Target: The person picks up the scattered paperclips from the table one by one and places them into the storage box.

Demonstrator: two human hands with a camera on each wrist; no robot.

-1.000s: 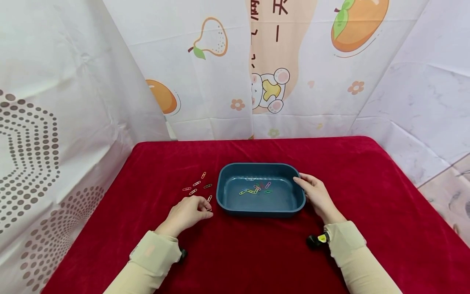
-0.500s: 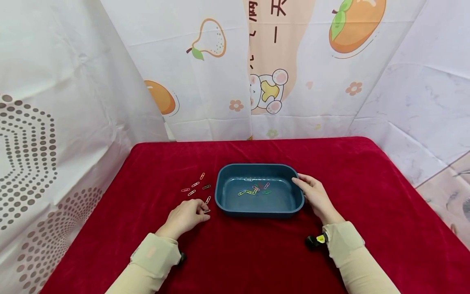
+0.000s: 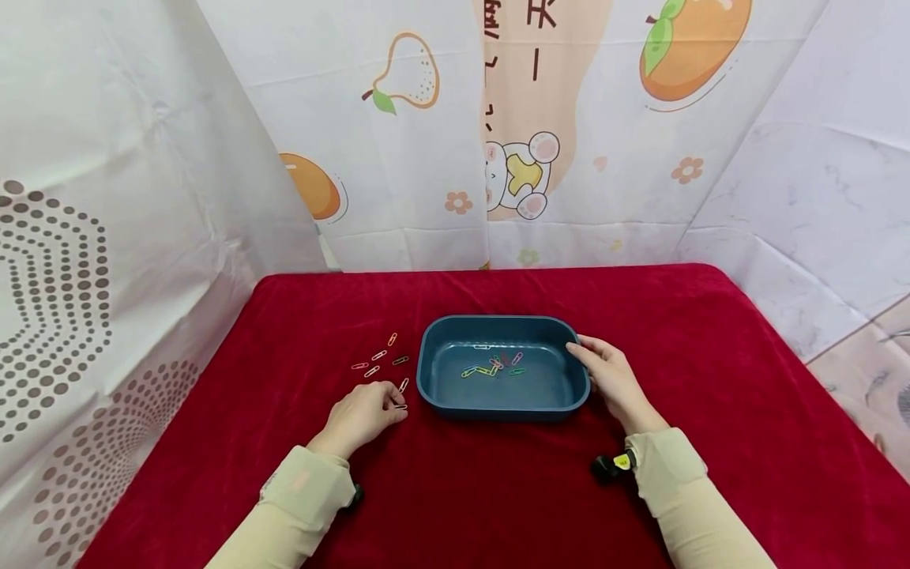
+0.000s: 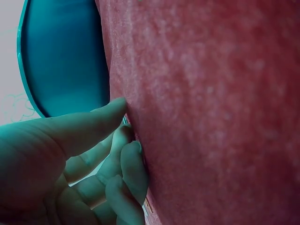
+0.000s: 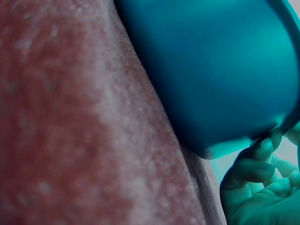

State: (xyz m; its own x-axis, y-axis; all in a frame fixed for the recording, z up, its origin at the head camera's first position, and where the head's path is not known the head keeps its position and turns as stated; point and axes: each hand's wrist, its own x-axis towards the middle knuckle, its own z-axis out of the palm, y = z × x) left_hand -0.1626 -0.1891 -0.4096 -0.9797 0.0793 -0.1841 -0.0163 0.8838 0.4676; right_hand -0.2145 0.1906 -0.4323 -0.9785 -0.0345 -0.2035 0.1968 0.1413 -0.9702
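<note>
My left hand [image 3: 361,415] is low on the red cloth, left of a blue plastic box. A small light-coloured paper clip [image 3: 401,407] is pinched between its thumb and fingertips; in the left wrist view the fingers hide most of it. My right hand [image 3: 613,379] grips the right end of the box [image 3: 505,412], thumb over the rim and fingers against the outer wall. Inside the box lie several coloured paper clips, among them a green one [image 3: 517,371] and a white one [image 3: 482,347]. The box sits flat on the cloth.
Several loose paper clips lie left of the box: an orange one [image 3: 392,339], a dark green one [image 3: 400,360], a pink one [image 3: 359,366] and pale ones. Red cloth [image 3: 498,490] covers the table. Printed white curtains [image 3: 412,174] hang behind it and at both sides.
The left fingers have closed in slightly around the paper clip at the cloth. The right hand and box stay in place; the head view shifts a little.
</note>
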